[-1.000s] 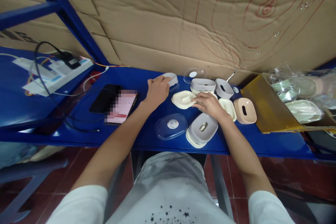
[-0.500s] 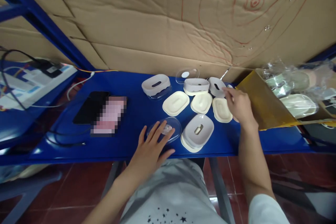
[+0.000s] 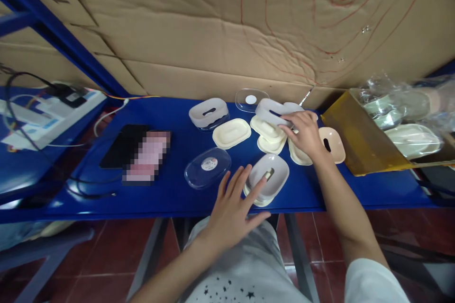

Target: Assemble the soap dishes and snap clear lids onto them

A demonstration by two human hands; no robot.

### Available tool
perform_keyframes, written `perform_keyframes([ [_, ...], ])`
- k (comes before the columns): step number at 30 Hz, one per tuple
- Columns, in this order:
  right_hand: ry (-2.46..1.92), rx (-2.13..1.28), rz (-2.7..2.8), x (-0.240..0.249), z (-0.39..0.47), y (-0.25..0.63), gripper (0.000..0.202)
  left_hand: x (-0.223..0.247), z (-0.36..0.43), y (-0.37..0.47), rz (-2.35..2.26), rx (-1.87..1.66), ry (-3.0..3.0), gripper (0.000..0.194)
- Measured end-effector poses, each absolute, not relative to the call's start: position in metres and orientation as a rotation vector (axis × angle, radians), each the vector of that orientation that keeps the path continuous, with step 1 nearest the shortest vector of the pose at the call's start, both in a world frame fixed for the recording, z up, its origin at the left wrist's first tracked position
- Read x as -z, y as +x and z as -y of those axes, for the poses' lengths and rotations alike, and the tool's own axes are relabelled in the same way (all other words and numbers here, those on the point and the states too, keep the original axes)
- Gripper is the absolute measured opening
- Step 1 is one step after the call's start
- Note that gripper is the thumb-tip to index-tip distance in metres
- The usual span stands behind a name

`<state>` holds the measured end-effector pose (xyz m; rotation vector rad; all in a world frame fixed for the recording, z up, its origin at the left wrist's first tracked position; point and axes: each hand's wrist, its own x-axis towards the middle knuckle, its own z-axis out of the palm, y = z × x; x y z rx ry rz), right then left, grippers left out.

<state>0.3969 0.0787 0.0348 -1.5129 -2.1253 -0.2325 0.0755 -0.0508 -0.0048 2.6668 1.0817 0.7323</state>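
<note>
My right hand (image 3: 304,132) grips the right end of a light grey slotted dish (image 3: 270,111), which is tilted above a cream tray (image 3: 263,128). Fingers spread, my left hand (image 3: 234,203) hovers at the left edge of a nearer grey dish (image 3: 273,170) that rests on a cream piece. Left of that hand lies a clear oval lid (image 3: 202,175) with a round label. Another grey dish (image 3: 208,112) sits at the back left, with a cream tray (image 3: 232,133) beside it. A peach slotted dish (image 3: 336,144) is right of my right wrist.
A phone (image 3: 119,147) and a pixelated item (image 3: 148,156) lie at the left near a white power strip (image 3: 46,128) and cables. An open cardboard box (image 3: 350,137) of wrapped dishes stands at the right. A cardboard wall (image 3: 177,33) rises behind the blue table (image 3: 149,203).
My right hand has moved left and taken hold of the grey dish, now lifted and tilted. My left hand has moved right, off the clear lid, which lies further left.
</note>
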Motion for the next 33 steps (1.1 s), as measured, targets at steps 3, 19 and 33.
perform_keyframes([
  [3,-1.597,0.349,2.008,-0.044,-0.066,0.408,0.041,0.008,0.041,0.086,-1.124,-0.769,2.557,0.049],
  [19,-1.790,0.561,1.881,-0.024,-0.078,0.414,0.033,0.003,0.008,0.036,-1.502,-0.810,2.539,0.038],
  [33,-1.528,0.097,2.400,-0.003,-0.075,0.375,0.050,0.023,-0.003,0.024,-1.633,-0.630,2.595,0.073],
])
